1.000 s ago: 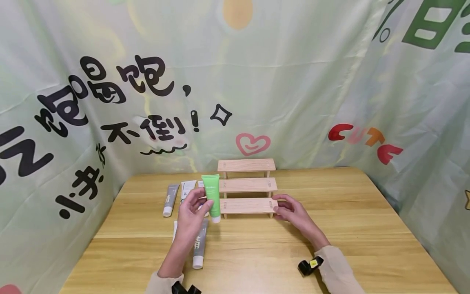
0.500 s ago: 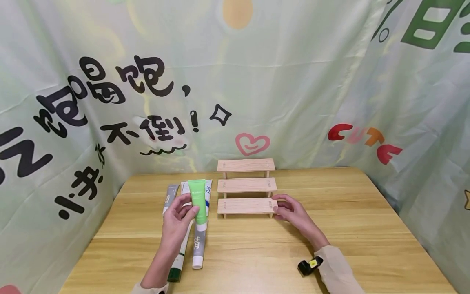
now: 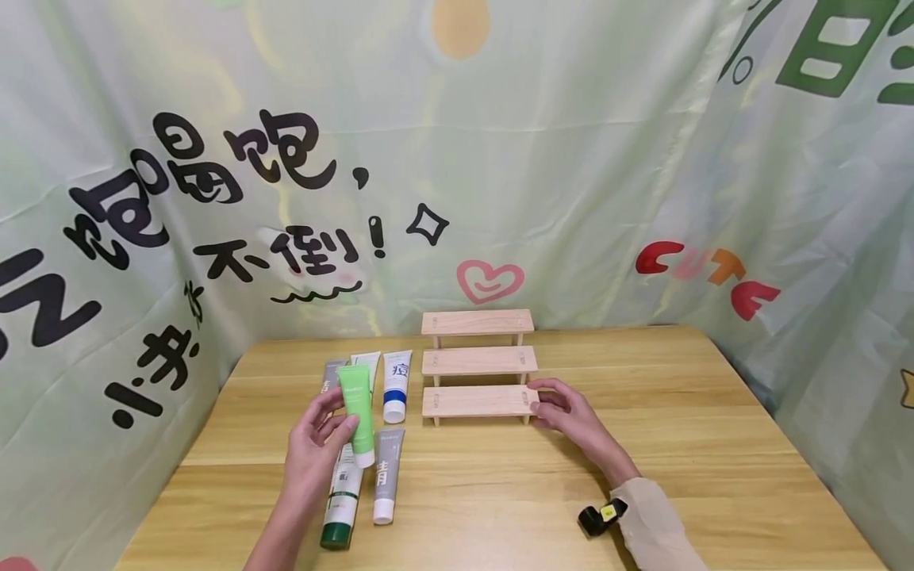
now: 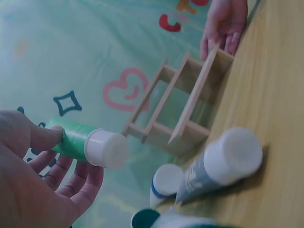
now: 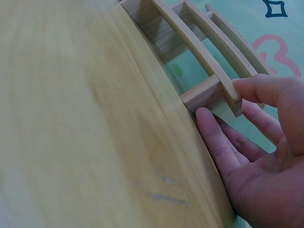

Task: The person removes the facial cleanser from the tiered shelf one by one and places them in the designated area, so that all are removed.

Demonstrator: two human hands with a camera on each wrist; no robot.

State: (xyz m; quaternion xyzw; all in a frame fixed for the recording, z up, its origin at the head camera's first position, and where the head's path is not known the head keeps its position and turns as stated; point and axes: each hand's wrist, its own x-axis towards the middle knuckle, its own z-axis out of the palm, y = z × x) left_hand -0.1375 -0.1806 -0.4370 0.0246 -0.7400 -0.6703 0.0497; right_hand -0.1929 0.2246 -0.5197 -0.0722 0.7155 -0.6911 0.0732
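Note:
My left hand (image 3: 314, 444) pinches a light green squeeze tube (image 3: 358, 408) between thumb and fingers. The tube's white cap (image 4: 107, 148) points down, and in the head view it overlaps a white tube with a dark green cap (image 3: 339, 507) on the table. To its right lies a grey tube (image 3: 388, 476) with a white cap. My right hand (image 3: 574, 424) holds the right end of the lowest step of a three-tier wooden display rack (image 3: 478, 401). Close up, its thumb rests at the board's end while other fingers (image 5: 218, 137) reach beneath, by the leg.
A white-and-blue tube (image 3: 397, 385) lies left of the rack. Behind the green tube, another white tube (image 3: 366, 362) and a grey tube (image 3: 332, 375) are partly covered. Printed fabric (image 3: 571, 159) hangs behind the wooden table (image 3: 685, 444).
My left hand has carried the green tube left and toward me, away from the rack, uncovering the white-and-blue tube. The right hand stays at the rack's end.

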